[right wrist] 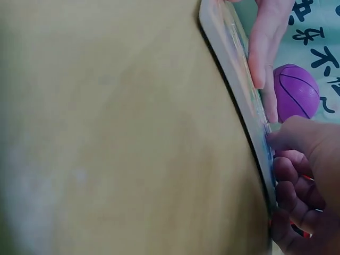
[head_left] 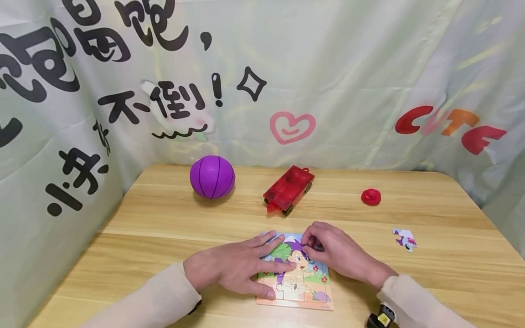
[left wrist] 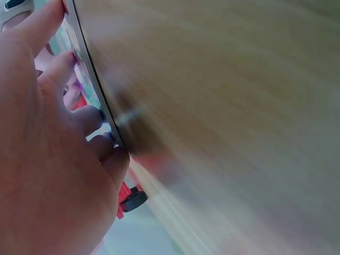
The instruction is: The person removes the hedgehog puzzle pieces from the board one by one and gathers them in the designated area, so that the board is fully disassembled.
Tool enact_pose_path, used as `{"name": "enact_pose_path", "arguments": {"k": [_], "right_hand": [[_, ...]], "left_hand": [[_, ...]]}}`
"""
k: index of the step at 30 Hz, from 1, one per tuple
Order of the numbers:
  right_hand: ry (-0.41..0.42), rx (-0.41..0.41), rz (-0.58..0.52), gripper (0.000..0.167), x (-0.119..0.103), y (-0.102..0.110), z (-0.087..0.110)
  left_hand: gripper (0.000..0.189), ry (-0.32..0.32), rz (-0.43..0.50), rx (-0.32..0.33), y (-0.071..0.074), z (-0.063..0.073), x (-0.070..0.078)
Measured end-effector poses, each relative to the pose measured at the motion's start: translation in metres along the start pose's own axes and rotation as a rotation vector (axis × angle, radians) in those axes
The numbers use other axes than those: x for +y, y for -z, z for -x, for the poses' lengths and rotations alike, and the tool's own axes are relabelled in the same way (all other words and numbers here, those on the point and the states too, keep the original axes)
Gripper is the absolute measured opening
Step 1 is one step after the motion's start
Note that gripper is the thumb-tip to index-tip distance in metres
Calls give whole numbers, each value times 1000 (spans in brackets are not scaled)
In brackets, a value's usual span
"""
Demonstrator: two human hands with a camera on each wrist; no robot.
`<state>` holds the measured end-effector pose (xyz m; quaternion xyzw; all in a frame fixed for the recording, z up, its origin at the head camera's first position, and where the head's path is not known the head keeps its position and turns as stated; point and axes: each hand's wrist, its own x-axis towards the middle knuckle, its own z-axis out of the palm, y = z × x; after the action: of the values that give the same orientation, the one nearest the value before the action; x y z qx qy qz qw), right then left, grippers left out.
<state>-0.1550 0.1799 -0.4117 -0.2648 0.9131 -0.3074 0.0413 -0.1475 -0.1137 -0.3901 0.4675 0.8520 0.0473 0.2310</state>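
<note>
A jigsaw puzzle showing a purple-haired cartoon figure lies flat on the wooden table. My left hand rests on its left half, fingers spread and mostly straight. At the upper right part of the picture, the curled thumb and forefinger of my right hand pinch at a puzzle piece, mostly hidden by the fingers. The right wrist view shows the thumb touching the puzzle's surface, the other fingers curled beside its edge. A loose puzzle piece with a blue-and-white face lies apart to the right.
Behind the puzzle stand a purple ball with black lines and a red toy wagon with dark wheels. A small red hat-shaped thing sits at the back right. A printed pale curtain hangs along the table's far edge.
</note>
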Motion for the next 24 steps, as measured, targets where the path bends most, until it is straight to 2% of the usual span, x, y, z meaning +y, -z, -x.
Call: {"name": "enact_pose_path", "arguments": {"k": [8,14,22,24], "right_hand": [[40,29,-15,10,1,6,2],[11,53,-17,12,7,16,9],[-2,100,-32,16,27,34,27],[25,134,-29,18,36,39,33]], "left_hand": [[66,-8,4,4,-1,0,0],[66,-14,9,6,-2,0,-1],[66,-22,10,11,-2,0,-1],[66,-24,11,13,-2,0,-1]]}}
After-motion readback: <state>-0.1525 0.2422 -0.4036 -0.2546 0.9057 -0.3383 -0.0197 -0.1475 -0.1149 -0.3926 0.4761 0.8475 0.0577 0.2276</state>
